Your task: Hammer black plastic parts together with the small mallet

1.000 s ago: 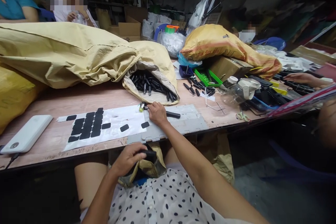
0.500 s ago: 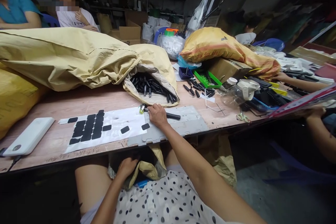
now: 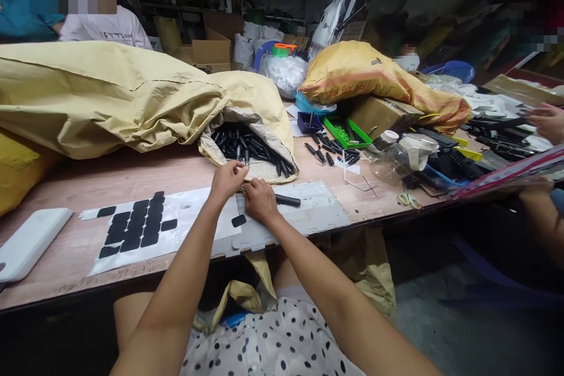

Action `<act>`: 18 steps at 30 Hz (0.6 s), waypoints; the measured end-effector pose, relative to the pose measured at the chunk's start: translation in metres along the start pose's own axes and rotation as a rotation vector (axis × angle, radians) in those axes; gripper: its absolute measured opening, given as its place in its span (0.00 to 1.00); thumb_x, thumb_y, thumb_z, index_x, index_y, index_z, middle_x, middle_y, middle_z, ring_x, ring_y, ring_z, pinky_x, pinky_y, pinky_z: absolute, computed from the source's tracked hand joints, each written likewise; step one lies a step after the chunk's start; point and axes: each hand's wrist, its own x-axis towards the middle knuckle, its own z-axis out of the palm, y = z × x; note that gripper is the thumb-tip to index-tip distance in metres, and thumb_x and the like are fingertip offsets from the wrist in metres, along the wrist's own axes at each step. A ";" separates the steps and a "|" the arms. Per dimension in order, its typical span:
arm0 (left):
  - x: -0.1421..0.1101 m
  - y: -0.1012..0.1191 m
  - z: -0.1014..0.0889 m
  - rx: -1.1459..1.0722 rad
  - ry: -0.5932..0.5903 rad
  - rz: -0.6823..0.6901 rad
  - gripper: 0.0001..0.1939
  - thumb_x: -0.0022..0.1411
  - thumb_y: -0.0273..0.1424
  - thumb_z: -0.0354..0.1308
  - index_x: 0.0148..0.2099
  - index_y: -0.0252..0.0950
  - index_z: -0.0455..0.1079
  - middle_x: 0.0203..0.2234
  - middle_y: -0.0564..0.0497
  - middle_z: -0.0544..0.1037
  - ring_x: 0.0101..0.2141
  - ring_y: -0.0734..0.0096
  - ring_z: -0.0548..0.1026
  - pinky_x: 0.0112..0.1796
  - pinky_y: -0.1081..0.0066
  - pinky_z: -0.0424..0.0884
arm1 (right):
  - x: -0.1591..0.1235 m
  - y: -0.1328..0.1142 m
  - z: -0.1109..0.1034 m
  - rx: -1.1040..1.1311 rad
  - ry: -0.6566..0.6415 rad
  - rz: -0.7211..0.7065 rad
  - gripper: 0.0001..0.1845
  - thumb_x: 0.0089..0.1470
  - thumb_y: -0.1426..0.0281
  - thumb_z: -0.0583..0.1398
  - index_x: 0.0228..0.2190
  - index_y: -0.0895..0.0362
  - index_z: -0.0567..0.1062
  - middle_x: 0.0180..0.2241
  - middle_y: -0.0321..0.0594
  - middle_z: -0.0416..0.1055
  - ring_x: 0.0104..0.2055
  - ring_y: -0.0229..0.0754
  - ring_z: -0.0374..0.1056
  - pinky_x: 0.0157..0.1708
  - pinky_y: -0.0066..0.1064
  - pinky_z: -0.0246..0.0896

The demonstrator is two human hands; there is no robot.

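Tool (image 3: 288, 200) in right grip (image 3: 259, 198), left grip (image 3: 229, 181) near open sack (image 3: 269, 98), left hold unclear

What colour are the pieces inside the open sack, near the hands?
The pieces are mostly black; they show best in the head view.

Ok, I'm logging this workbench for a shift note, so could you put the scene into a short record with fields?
Left hand: fingertips by the mouth of the large tan cloth sack; grip unclear
Right hand: closed over the black cylindrical rod, above the flat grey sheet
Sack contents: slim black parts
White sheet: bears rounded black patches
Right of sack: bright green tray
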 end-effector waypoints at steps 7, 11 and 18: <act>0.084 -0.005 0.037 0.335 0.217 -0.160 0.16 0.66 0.38 0.56 0.47 0.34 0.78 0.50 0.33 0.76 0.49 0.43 0.78 0.48 0.53 0.73 | 0.000 0.000 0.001 -0.013 0.012 -0.028 0.13 0.66 0.70 0.55 0.44 0.55 0.79 0.43 0.47 0.73 0.46 0.49 0.64 0.42 0.37 0.57; 0.093 -0.015 0.043 0.376 0.195 -0.180 0.10 0.61 0.31 0.59 0.43 0.35 0.78 0.49 0.35 0.76 0.46 0.42 0.79 0.45 0.52 0.73 | 0.000 -0.001 0.001 -0.016 0.017 -0.030 0.13 0.66 0.70 0.54 0.44 0.55 0.79 0.42 0.47 0.73 0.47 0.49 0.64 0.42 0.37 0.57; 0.065 -0.019 0.014 0.156 0.218 0.074 0.12 0.61 0.36 0.61 0.45 0.38 0.79 0.39 0.46 0.79 0.42 0.56 0.77 0.47 0.60 0.73 | 0.000 -0.002 -0.003 0.000 0.000 -0.016 0.13 0.66 0.70 0.54 0.44 0.55 0.79 0.43 0.47 0.73 0.47 0.50 0.64 0.43 0.38 0.58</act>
